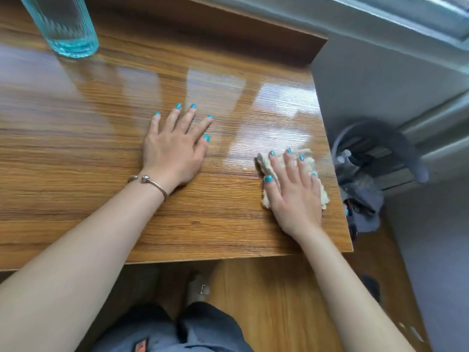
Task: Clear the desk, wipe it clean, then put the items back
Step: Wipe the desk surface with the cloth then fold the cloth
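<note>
The wooden desk [76, 148] fills most of the view. My left hand [175, 151] lies flat on it near the middle, fingers spread and straight. My right hand [291, 189] presses flat on a beige cloth [308, 163] near the desk's right edge, fingers straight over it. The wood just beyond the cloth shines wet. A tall blue-tinted glass [63, 26] stands upright at the far left of the desk, away from both hands.
A raised wooden back panel [228, 29] borders the desk's far side. To the right of the desk stands a bin [368, 161] holding dark items, against a grey wall. Wooden floor and my legs show below the front edge.
</note>
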### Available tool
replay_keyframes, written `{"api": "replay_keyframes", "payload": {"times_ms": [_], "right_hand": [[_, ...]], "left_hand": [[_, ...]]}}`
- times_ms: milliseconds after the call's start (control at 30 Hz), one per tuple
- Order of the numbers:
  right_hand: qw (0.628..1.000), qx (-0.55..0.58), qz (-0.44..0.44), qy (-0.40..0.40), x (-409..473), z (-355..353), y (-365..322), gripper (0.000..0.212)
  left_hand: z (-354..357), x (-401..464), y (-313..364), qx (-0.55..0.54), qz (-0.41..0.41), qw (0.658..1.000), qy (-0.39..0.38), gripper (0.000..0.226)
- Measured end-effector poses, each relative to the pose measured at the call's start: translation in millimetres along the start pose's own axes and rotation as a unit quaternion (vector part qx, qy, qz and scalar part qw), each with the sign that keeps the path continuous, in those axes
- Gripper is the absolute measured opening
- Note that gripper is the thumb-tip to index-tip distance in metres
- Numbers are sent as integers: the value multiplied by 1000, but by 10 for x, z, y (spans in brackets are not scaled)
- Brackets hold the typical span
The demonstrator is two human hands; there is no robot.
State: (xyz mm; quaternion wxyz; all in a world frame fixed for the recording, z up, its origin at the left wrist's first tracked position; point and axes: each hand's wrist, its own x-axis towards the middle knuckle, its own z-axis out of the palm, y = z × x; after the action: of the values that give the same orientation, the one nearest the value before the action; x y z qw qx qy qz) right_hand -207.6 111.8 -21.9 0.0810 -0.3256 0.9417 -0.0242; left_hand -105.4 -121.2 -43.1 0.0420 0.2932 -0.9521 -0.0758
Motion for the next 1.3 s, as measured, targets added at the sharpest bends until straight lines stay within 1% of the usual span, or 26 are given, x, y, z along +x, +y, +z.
{"api": "replay_keyframes", "payload": {"times_ms": [67, 133, 200, 267, 333, 367, 400, 500, 533, 600, 633, 667, 733, 767, 833, 867, 900, 967, 1000, 1033, 1100, 1133, 1200, 1233, 1267, 1300], "right_hand": [[999, -3, -48, -17, -270, 26, 157, 54], [997, -8, -67, -24, -179, -27, 435, 50], [1000, -5, -30, -8, -67, -98, 663, 52], [999, -8, 40, 19, -168, -82, 753, 62], [994, 4, 101, 26, -462, 9, 543, 64], [994, 5, 109, 21, -599, 52, 328, 62], [995, 10, 93, 15, -685, 104, 77, 61], [1000, 26, -14, -3, -752, 230, -590, 57], [999, 27, -42, -17, -754, 233, -659, 55], [997, 15, -66, -28, -759, 204, -466, 52], [998, 8, -53, -19, -775, 178, -266, 52], [1000, 2, -18, -8, -781, 150, -45, 54], [995, 13, 96, 13, -753, 78, 278, 56], [988, 23, 149, 29, -732, 56, 309, 55], [974, 29, 221, 46, -705, 85, -15, 54], [974, 29, 219, 47, -716, 140, -355, 54], [981, 29, 187, 44, -756, 218, -775, 54], [996, 24, 77, 42, -909, 377, -1634, 58], [999, 22, 24, 34, -993, 427, -1928, 60], [1000, 16, -20, 18, -1045, 443, -2078, 59], [998, -4, -64, 8, -1038, 401, -1903, 55], [999, -4, -46, 11, -1018, 350, -1684, 54], [997, 0, 75, 26, -917, 255, -1280, 59], [987, 11, 155, 38, -880, 216, -1232, 62], [972, 19, 230, 49, -850, 209, -1345, 61], [958, 26, 279, 56, -836, 242, -1601, 57]], "left_hand": [[-31, -72, 174, 1, -17, 1000, -6, 52], [-12, -327, 410, -17, -11, 1000, -21, 54], [19, -724, 574, -21, 5, 999, -26, 57], [24, -1038, 634, -12, 4, 999, -35, 58], [33, -1102, 604, -8, -13, 999, -36, 57], [26, -1084, 594, -7, -20, 999, -33, 57], [26, -1062, 593, -4, -22, 999, -31, 57], [46, -1042, 603, 3, -13, 1000, -27, 57], [48, -1048, 599, 5, -8, 1000, -29, 58], [38, -1061, 554, 0, 18, 999, -41, 57], [24, -1076, 504, -5, 35, 998, -47, 56], [-4, -1103, 422, -6, 48, 998, -49, 55], [-66, -1216, 137, -11, 42, 998, -48, 55], [-102, -1303, -48, -18, 27, 998, -45, 55], [-194, -1498, -419, -24, 10, 999, -38, 54], [-227, -1583, -569, -21, 10, 999, -42, 54], [-238, -1645, -702, -16, 12, 999, -45, 54], [-255, -1690, -972, -11, 17, 999, -42, 53], [-285, -1704, -1146, -9, 13, 999, -38, 54], [-316, -1728, -1355, -6, 1, 999, -37, 55], [-393, -1763, -1850, -7, -43, 998, -33, 59], [-431, -1779, -2074, -4, -63, 997, -33, 62], [-497, -1783, -2379, -9, -80, 996, -31, 62], [-508, -1780, -2444, -14, -75, 997, -29, 60], [-512, -1779, -2465, -16, -68, 997, -30, 58], [-512, -1790, -2468, -19, -62, 997, -30, 57]]}}
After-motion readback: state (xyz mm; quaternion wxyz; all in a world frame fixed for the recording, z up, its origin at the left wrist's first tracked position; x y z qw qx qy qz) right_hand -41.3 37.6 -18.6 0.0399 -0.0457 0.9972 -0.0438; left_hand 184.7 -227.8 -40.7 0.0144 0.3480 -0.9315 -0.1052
